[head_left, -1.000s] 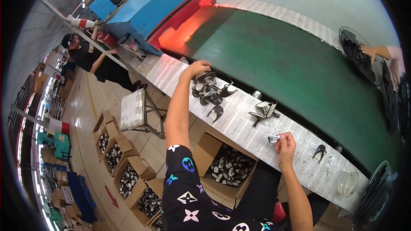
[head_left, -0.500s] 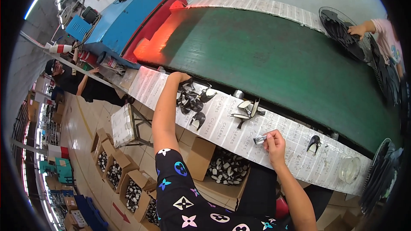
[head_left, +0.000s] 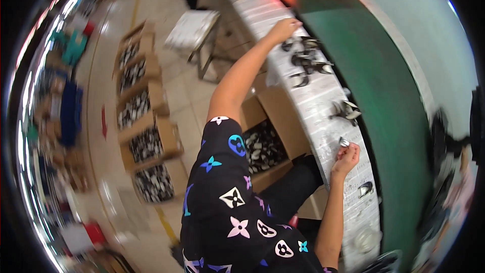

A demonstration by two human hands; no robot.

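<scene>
My right hand (head_left: 346, 161) is closed in a pinch on a small curved black-and-white piece (head_left: 344, 142), held just above the narrow table covered in pale printed sheeting (head_left: 323, 101). My left arm reaches to the far end of this table. There my left hand (head_left: 284, 29) is closed, fingers drawn together; blur hides what they hold, if anything. Beside it lies a cluster of similar curved black-and-white pieces (head_left: 305, 60). A smaller group of pieces (head_left: 346, 111) lies between my hands, and one single piece (head_left: 365, 188) rests nearer me, past my right hand.
A green conveyor belt (head_left: 374, 86) runs along the table's right side. An open carton of black-and-white pieces (head_left: 262, 146) stands below the table. Several filled cartons (head_left: 146, 141) line the floor at left, near a white-topped stool (head_left: 194, 28). A clear round container (head_left: 367, 240) sits at the table's near end.
My view has swung left and blurred, showing more of the floor cartons. My left hand has come away from behind the cluster of pieces. The right hand still pinches its piece.
</scene>
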